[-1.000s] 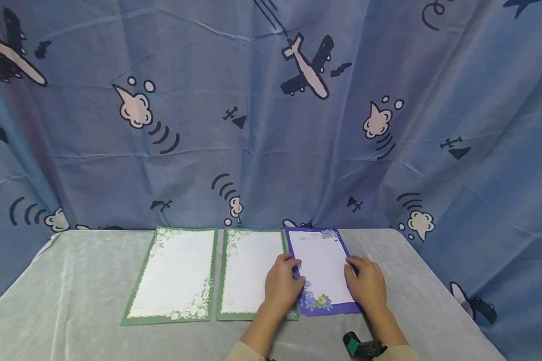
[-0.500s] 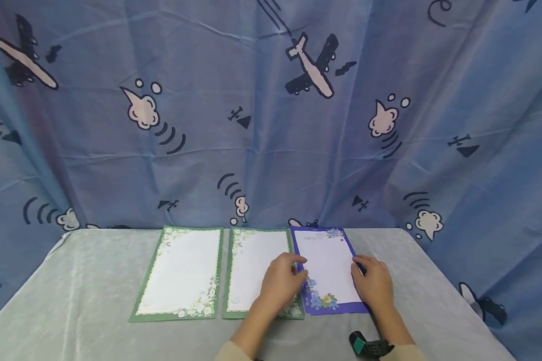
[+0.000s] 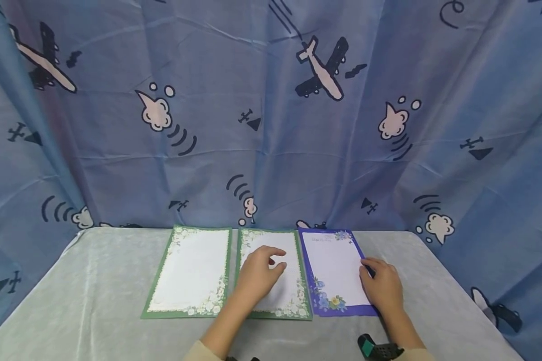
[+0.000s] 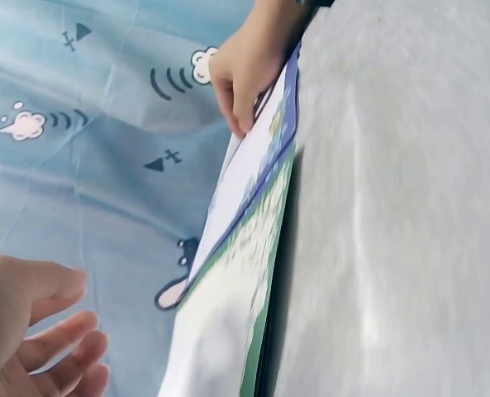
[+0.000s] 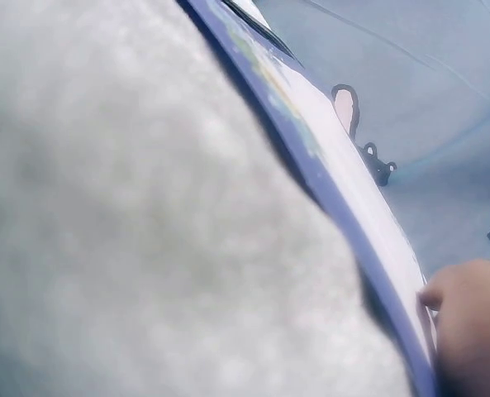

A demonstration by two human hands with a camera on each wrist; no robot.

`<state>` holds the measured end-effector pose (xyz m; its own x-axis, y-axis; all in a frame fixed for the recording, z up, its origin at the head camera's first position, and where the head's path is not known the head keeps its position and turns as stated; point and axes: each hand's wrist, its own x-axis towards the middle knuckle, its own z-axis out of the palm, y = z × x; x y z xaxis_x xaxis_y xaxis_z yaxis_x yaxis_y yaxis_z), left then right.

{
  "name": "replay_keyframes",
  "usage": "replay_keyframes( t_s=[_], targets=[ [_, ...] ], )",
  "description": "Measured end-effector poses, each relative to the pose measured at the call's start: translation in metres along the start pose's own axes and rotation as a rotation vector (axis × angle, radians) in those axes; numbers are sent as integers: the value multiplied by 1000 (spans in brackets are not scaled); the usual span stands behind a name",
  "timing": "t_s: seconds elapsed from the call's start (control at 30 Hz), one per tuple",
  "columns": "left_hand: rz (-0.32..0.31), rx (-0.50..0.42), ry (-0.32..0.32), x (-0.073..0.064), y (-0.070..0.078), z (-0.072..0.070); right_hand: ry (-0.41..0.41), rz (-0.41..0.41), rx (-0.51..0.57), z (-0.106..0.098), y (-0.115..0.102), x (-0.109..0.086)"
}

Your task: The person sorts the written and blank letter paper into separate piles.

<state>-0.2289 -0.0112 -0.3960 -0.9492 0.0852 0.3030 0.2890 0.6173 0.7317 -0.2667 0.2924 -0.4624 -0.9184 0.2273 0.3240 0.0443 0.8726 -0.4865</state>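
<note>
Three sheets of decorated letter paper lie side by side on the table. The left green-bordered sheet point(image 3: 194, 271) and the middle green-bordered sheet point(image 3: 275, 296) carry white flowers. On the right is a purple-bordered sheet point(image 3: 334, 271) with blue and yellow flowers and faint writing near its top. My left hand point(image 3: 259, 273) hovers over the middle sheet, fingers loosely curved and holding nothing. With thumb and forefinger, my right hand point(image 3: 381, 286) holds the right edge of the purple-bordered sheet; something dark shows between these fingers.
A pale grey cloth point(image 3: 104, 281) covers the table. Behind it hangs a blue curtain point(image 3: 217, 100) printed with planes and clouds. A dark strap with a green part point(image 3: 375, 348) is worn on the right wrist.
My left hand has left the purple-bordered sheet's left edge and moved left over the middle sheet. My right hand stays at the right edge. The head view has shifted slightly left.
</note>
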Motion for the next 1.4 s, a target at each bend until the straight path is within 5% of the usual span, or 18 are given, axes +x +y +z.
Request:
replay_keyframes(
  t_s=[0.2,0.47,0.6,0.73,0.93,1.4],
  targets=[
    [19,34,22,-6,-17,-19,-5,9,2,-1,-1,-2],
    [-83,-41,81,-14,-45,-34,-12,-7,13,-4,-2,-3],
    [-127,-70,99,-17,-57,-33,-20,1,14,-3,-2,-4],
    [-101,-43,120,-20,-70,-28,-54,22,23,-5,-2,-5],
    [-129,-13,137,-21,-86,-23,-148,-63,-16,-16,-7,0],
    [-143,-8,142,-19,-92,-19,-328,-57,-22,-45,-30,5]
  ],
)
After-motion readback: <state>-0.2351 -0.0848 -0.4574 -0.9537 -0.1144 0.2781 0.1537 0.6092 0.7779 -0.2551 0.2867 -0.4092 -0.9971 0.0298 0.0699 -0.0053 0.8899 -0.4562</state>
